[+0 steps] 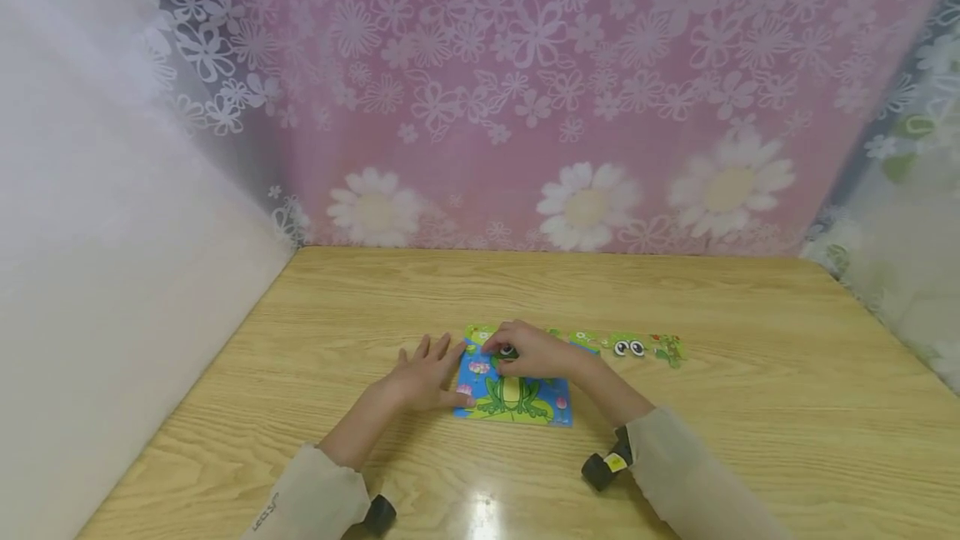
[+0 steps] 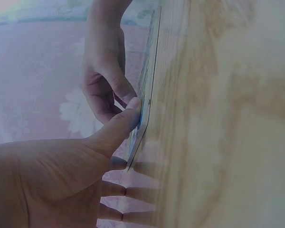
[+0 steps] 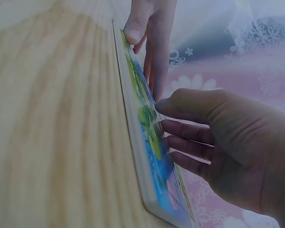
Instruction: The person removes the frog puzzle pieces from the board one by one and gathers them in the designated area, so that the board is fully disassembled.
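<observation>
Fingertips and thumb of the right hand point(image 1: 536, 352) are touching the face of the frog board point(image 1: 512, 397) over its upper middle; whether they are clamping on a piece cannot be told. Fingers of the left hand point(image 1: 423, 377) are spreading apart beside the board's left edge, with the thumb resting at its lower left corner. The frog board is lying flat on the wooden table point(image 1: 712, 440). Loose picture pieces point(image 1: 628, 347), including one with two white eyes, are lying right of the board's upper part.
</observation>
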`<state>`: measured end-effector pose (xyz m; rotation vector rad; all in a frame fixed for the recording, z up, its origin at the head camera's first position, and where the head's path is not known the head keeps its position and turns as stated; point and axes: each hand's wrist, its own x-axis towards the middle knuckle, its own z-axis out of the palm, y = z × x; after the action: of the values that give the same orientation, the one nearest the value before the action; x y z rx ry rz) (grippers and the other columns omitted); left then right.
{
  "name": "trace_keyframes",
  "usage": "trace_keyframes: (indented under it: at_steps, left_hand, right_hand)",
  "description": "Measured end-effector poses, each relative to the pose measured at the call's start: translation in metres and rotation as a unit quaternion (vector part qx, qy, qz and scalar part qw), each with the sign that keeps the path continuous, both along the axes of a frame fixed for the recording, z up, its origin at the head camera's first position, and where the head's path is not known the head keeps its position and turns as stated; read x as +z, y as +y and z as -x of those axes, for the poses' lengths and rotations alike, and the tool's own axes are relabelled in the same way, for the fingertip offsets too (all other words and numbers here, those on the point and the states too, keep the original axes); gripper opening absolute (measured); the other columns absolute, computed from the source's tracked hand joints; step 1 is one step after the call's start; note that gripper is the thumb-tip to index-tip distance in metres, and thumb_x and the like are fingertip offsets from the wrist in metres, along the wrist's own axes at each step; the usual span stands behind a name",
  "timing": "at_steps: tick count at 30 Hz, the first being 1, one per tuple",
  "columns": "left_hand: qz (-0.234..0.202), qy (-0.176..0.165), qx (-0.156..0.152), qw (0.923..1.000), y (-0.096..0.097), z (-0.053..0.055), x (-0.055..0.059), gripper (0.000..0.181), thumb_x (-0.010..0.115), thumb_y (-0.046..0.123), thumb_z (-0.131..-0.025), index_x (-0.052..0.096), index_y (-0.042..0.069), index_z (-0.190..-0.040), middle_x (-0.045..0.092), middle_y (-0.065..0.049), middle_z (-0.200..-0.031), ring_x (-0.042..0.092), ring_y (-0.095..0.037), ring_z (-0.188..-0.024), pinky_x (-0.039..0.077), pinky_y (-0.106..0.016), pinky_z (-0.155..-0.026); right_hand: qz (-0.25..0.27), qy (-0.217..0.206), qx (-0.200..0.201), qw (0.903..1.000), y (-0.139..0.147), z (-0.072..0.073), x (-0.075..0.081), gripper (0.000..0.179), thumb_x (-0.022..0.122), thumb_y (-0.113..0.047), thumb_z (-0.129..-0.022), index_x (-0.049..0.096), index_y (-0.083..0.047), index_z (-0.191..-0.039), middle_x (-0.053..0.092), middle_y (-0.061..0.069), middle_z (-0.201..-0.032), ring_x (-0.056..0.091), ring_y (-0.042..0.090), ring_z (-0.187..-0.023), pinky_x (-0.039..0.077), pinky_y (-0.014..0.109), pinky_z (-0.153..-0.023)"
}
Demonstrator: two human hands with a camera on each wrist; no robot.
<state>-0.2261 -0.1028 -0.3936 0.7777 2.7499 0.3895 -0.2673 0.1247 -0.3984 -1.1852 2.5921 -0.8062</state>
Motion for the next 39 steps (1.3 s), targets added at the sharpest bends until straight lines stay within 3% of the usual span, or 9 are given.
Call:
trace_keyframes:
  at_steps: [17,27,39]
  left_hand:
    - [-0.010,-0.002,-0.006,0.9999,0.0003,-0.0022,0.0051,0.086,0.056,0.054,-0.084,0.020,0.007,-0.147,0.012,-0.023,-0.148,0.005,-0.049,-0.131,0.006,-0.070,-0.093]
    - [0.002,-0.006,0.002,1.0000,0.0016,-0.0004,0.0036,0.087,0.056,0.055,-0.084,0.019,0.008,-0.147,0.012,-0.022,-0.149,0.005,-0.048,-0.132,0.007,-0.069,-0.094]
    - [-0.005,-0.003,0.006,1.0000,0.0027,-0.0002,0.0006,0.086,0.058,0.053,-0.084,0.020,0.008,-0.147,0.012,-0.022,-0.149,0.006,-0.048,-0.131,0.008,-0.070,-0.093]
  right_hand:
    - [0.005,-0.005,-0.018,0.9998,-0.0017,-0.0009,-0.0003,0.029,0.068,-0.010,-0.084,0.063,-0.009,-0.113,0.050,-0.003,-0.101,0.051,0.014,-0.091,0.046,0.028,-0.079]
    - [-0.004,0.017,-0.013,0.9998,-0.0041,-0.0058,0.0030,0.025,0.067,-0.007,-0.083,0.065,-0.009,-0.108,0.049,-0.002,-0.096,0.050,0.010,-0.075,0.046,0.022,-0.065]
    - [0.000,0.023,-0.023,0.9995,-0.0051,-0.0056,0.0029,0.022,0.066,-0.005,-0.081,0.067,-0.006,-0.102,0.052,-0.002,-0.092,0.051,0.008,-0.073,0.046,0.021,-0.063]
